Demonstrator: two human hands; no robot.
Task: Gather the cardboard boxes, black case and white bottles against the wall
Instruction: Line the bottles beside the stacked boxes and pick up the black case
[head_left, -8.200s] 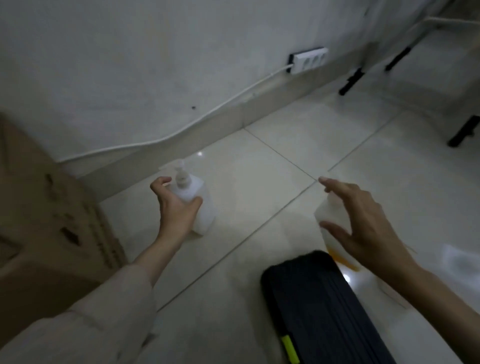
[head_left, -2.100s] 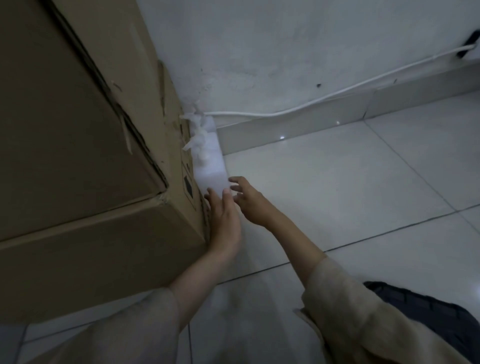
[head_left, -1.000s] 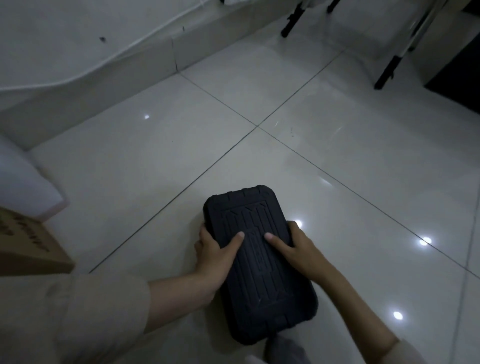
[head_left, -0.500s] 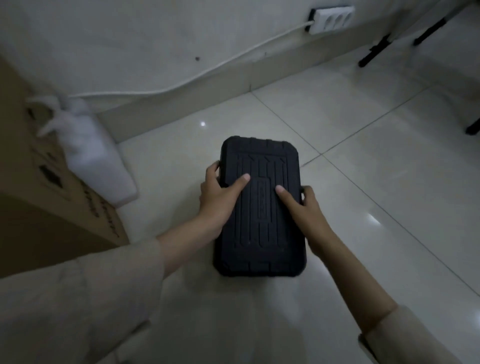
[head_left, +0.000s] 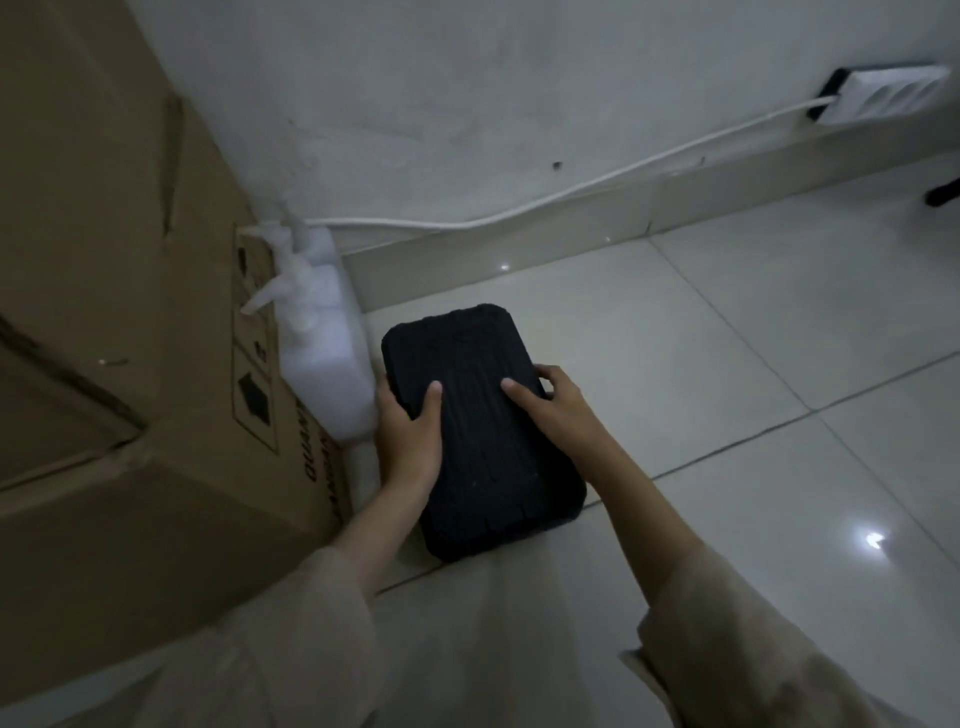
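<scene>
The ribbed black case (head_left: 480, 441) lies flat on the tiled floor, its far end a short way from the skirting. My left hand (head_left: 408, 434) grips its left edge, thumb on the lid. On the case's right edge sits my right hand (head_left: 553, 405), also gripping it. White pump bottles (head_left: 322, 332) stand in a row between the case and a large cardboard box (head_left: 119, 322), the farthest one against the wall. The case's left side is close to the nearest bottle.
A white cable (head_left: 571, 200) runs along the wall above the skirting to a white power strip (head_left: 878, 98) at the upper right. A dark furniture foot (head_left: 943, 193) shows at the right edge. Open tiled floor (head_left: 753, 338) lies right of the case.
Both hands have slid the black case across the floor toward the wall and leftward, up beside the white bottles and the cardboard box. The grip on the case is unchanged.
</scene>
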